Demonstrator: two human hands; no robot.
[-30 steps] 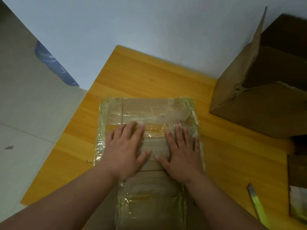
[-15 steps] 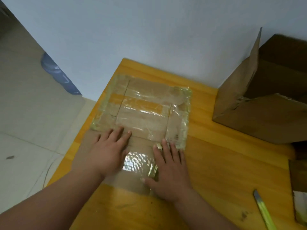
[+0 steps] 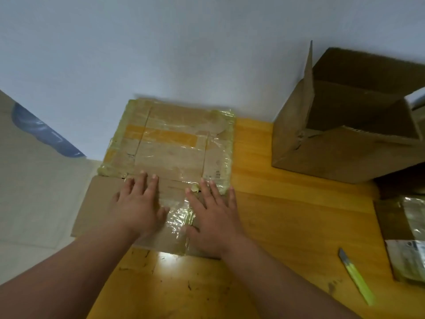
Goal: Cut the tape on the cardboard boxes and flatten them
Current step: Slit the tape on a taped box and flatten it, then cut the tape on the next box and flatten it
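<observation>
A flattened cardboard box [image 3: 170, 146], wrapped in clear and yellowish tape, lies flat at the far left corner of the wooden table [image 3: 287, 226], its left flap hanging over the table edge. My left hand [image 3: 138, 203] presses on its near half with fingers straight. My right hand [image 3: 213, 215] presses beside it, palm down, fingers spread. A green-handled utility knife [image 3: 355, 275] lies on the table to the right, away from both hands.
An open upright cardboard box [image 3: 345, 146] stands at the back right against the pale wall. More taped cardboard [image 3: 404, 238] lies at the right edge. A blue water bottle [image 3: 43, 132] sits on the floor to the left.
The flattened box has slid away from me toward the wall and table corner. Both hands moved with it, still pressing flat on its near part.
</observation>
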